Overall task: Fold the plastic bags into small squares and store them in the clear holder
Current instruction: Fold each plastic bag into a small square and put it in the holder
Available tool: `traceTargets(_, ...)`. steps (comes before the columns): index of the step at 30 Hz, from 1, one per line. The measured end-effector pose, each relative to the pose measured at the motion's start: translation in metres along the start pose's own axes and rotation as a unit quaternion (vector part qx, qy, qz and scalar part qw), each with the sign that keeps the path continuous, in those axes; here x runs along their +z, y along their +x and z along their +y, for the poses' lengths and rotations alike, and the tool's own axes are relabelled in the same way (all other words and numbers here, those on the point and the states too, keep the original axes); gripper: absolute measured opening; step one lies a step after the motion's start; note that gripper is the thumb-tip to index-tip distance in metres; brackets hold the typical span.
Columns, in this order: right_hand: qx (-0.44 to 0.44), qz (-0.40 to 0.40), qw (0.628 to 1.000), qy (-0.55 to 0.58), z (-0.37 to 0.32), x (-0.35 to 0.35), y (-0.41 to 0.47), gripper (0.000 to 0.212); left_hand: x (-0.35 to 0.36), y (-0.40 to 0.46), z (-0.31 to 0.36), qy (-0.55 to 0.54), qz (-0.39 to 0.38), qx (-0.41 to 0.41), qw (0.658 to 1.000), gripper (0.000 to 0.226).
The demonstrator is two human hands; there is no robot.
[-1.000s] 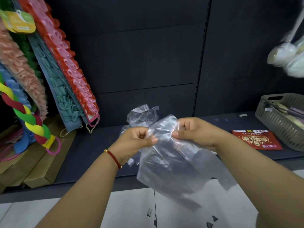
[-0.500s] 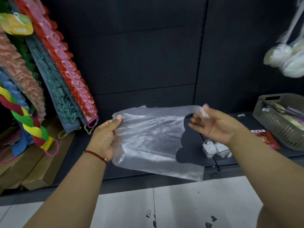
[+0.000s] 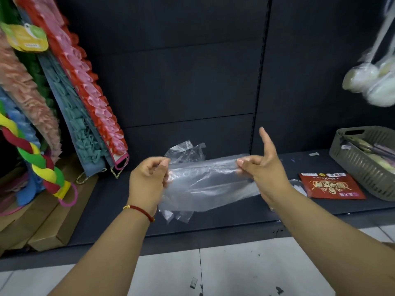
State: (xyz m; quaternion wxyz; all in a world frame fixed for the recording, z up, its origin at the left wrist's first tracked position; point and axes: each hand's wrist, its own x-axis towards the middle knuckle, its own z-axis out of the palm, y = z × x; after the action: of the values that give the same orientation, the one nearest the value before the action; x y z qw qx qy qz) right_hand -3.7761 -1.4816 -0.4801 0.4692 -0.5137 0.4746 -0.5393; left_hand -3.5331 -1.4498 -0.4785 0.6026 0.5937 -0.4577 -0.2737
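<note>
Both hands raised above the dark shelf (image 3: 111, 201). Left hand (image 3: 147, 180) pinching left end of clear plastic bag (image 3: 205, 184); right hand (image 3: 265, 171) pinching right end, index finger extended upward. Bag stretched flat between, in mid-air. Behind: crumpled plastic bag (image 3: 186, 151) on shelf. Far right: red packet (image 3: 331, 185), grey basket (image 3: 363, 163).

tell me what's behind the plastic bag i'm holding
Behind the held plastic bag, another crumpled clear bag sticks up on the dark shelf. Its lower part is hidden by the held bag.
</note>
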Motion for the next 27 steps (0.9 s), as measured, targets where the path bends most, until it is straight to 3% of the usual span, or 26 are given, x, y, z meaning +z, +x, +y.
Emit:
traceTargets(2, -0.008, -0.03, 0.999, -0.02, -0.003, -0.002, 0.002, 0.048, -0.003, 0.001, 0.001, 0.022, -0.021, 0.004, 1.0, 0.02)
traceTargets(4, -0.001, -0.059, 0.997, -0.044, -0.007, -0.004, 0.005, 0.028, -0.008, 0.002, 0.006, 0.02, -0.052, 0.003, 0.998, 0.018)
traceTargets(6, 0.001, -0.081, 0.995, -0.061, -0.01, -0.007, 0.006, 0.031, -0.014, 0.003, 0.009, 0.008, -0.098, -0.021, 0.995, 0.016)
traceTargets(8, -0.01, -0.084, 0.992, -0.091, -0.012, -0.01, 0.006, 0.037, -0.019, 0.004, 0.009, 0.014, -0.124, -0.039, 0.991, 0.029)
traceTargets(18, -0.084, -0.042, 0.949, -0.3, -0.018, -0.011, 0.01, 0.02, -0.021, 0.004, 0.013, 0.18, -0.073, 0.076, 0.978, 0.014)
traceTargets(23, -0.062, -0.028, 0.97, -0.232, -0.021, -0.009, 0.008, 0.012, -0.017, 0.001, 0.017, 0.026, -0.092, 0.035, 0.995, 0.014)
traceTargets(27, -0.064, -0.023, 0.966, -0.247, -0.023, -0.004, 0.001, 0.021, -0.008, -0.005, 0.015, 0.042, -0.046, 0.06, 0.996, 0.017)
